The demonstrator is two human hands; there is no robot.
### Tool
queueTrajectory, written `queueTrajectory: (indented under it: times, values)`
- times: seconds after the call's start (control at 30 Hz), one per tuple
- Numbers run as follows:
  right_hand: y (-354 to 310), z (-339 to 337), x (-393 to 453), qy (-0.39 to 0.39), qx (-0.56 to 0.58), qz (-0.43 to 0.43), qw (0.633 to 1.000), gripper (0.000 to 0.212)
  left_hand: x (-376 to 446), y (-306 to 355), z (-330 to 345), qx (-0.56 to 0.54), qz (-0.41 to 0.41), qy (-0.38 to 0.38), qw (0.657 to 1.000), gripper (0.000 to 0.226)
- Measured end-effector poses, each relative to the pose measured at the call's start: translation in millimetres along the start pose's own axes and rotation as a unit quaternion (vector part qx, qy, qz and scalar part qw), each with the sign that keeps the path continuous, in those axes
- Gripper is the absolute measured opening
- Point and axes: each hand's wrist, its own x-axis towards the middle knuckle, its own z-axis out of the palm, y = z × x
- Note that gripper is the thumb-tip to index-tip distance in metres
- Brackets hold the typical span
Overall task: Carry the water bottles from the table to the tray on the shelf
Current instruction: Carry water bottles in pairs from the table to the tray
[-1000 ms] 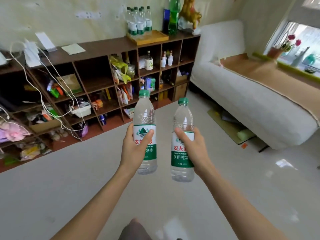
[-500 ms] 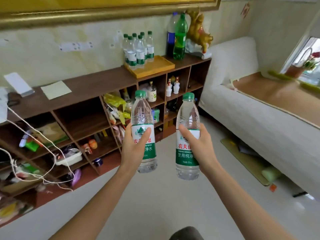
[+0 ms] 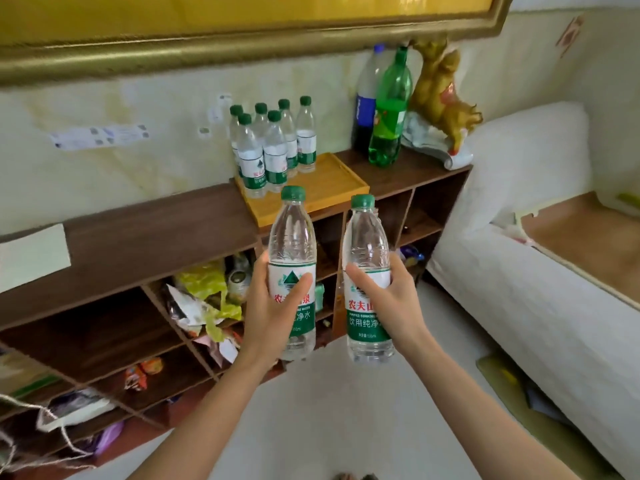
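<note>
My left hand [image 3: 273, 306] grips a clear water bottle [image 3: 292, 237] with a green cap and green label, held upright. My right hand [image 3: 391, 299] grips a second, matching water bottle [image 3: 365, 244], also upright. Both bottles hang in the air just in front of the brown shelf [image 3: 156, 237]. On the shelf top lies a yellow wooden tray [image 3: 332, 185]. Several more water bottles [image 3: 273, 147] stand at the tray's back left. The tray's front right part is bare.
Two large soda bottles [image 3: 388, 109] and a golden figurine [image 3: 440, 84] stand right of the tray. A white-covered sofa [image 3: 536, 289] runs along the right. The shelf's cubbies hold bags and clutter [image 3: 204, 296]. A gold picture frame [image 3: 242, 46] hangs above.
I have come closer to the shelf, and the view has tilted up. Both hands hold their bottles as before, now just below the tray's front edge.
</note>
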Motion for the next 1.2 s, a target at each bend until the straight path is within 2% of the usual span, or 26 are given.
queueTrajectory:
  times: [0.23,0.4,0.6,0.77,1.03,1.2]
  values:
    - [2.9,1.0,155.0,-0.027,-0.004,-0.021,0.999,0.044,138.5,-23.5,39.6,0.002,0.025,0.056,0.998,0.061]
    - [3.3,8.2,256.6,-0.007,-0.015,-0.039,0.999,0.035,244.9,-41.7,53.8,0.003,0.042,0.054,0.998,0.059]
    - [-7.3,13.3,358.3,-0.031,-0.009,-0.051,0.998,0.042,338.4,-57.1,73.2,0.024,0.044,0.051,0.997,0.066]
    - [-2.5,20.6,423.6,-0.121,-0.009,-0.058,0.991,0.053,376.7,-71.8,93.0,0.046,0.019,0.096,0.994,0.071]
    - [24.7,27.5,509.7,-0.302,-0.065,-0.083,0.947,0.064,400.0,-111.9,122.1,0.078,-0.027,0.216,0.973,0.075]
    - [41.0,27.7,532.1,-0.347,-0.065,-0.059,0.934,0.069,402.2,-119.9,129.3,0.114,-0.033,0.244,0.962,0.078]
